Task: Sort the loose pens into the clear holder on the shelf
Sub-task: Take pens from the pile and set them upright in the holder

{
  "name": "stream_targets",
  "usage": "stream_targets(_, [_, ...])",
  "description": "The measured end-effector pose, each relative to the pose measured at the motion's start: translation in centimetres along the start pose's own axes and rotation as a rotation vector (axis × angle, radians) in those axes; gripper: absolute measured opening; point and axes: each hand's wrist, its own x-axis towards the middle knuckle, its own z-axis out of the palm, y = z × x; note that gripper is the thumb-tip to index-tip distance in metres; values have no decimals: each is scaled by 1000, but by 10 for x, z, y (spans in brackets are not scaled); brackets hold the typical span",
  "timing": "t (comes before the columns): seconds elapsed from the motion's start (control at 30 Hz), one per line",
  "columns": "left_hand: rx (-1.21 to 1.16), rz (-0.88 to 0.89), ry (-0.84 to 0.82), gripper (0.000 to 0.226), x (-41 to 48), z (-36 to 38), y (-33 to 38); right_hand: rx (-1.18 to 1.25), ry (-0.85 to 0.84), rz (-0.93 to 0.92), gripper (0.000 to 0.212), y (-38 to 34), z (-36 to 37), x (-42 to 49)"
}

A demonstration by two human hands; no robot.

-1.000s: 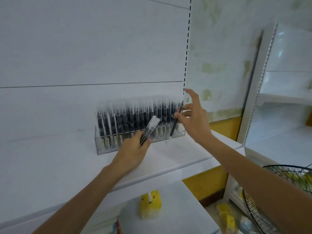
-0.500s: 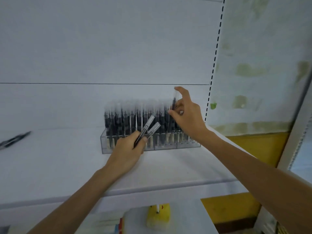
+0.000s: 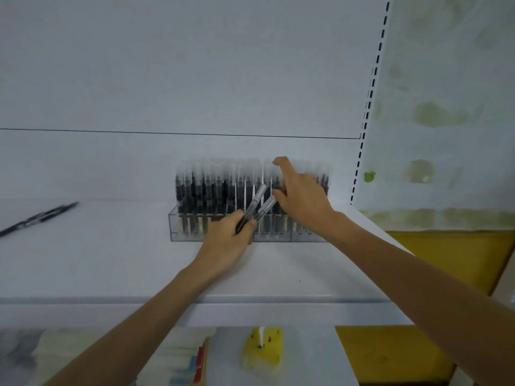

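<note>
Left hand grips two pens just in front of the clear holder, caps angled up at it, I'd guess as a ready supply. Right hand is in among the holder's packed rows, forefinger raised; can't tell if its fingers pinch anything. More loose pens lie on the shelf, well left of the holder.

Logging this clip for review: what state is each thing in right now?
clear holder: stands on the shelf, packed with upright pens.
left hand: grips two pens.
two pens: held, clear caps angled up toward the holder.
right hand: among the upright pens; grip unclear.
loose pens: lie flat on the shelf, far left, untouched.
</note>
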Motion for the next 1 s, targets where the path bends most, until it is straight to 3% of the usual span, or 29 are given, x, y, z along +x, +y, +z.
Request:
stream_targets(0.07, [4,-9,9,26,-1,2,1,-77,-14,22,47,1,-2,-3])
stream_targets(0.13, [-21,-17,20,26,-3,1,1,12,21,54,47,6,-6,-5])
stream_targets(0.23, [-85,-38,56,27,-1,1,3,338,99,109,43,10,-13,-12])
stream_targets(0.4, [-181,2,112,26,5,15,21,843,-130,164,30,-11,-15,-24])
stream_targets(0.57, [-162,-8,38,28,-1,22,23,1049,137,269,39,-9,-30,-16])
stream_targets(0.7, [-153,-119,46,27,-8,20,12,843,388,188,38,10,-52,0])
stream_targets(0.8, [-154,-160,36,28,-8,21,12,629,392,99,37,19,-49,3])
stream_targets(1.0, [-90,-175,-15,27,-9,22,13,500,383,23,39,24,-33,3])
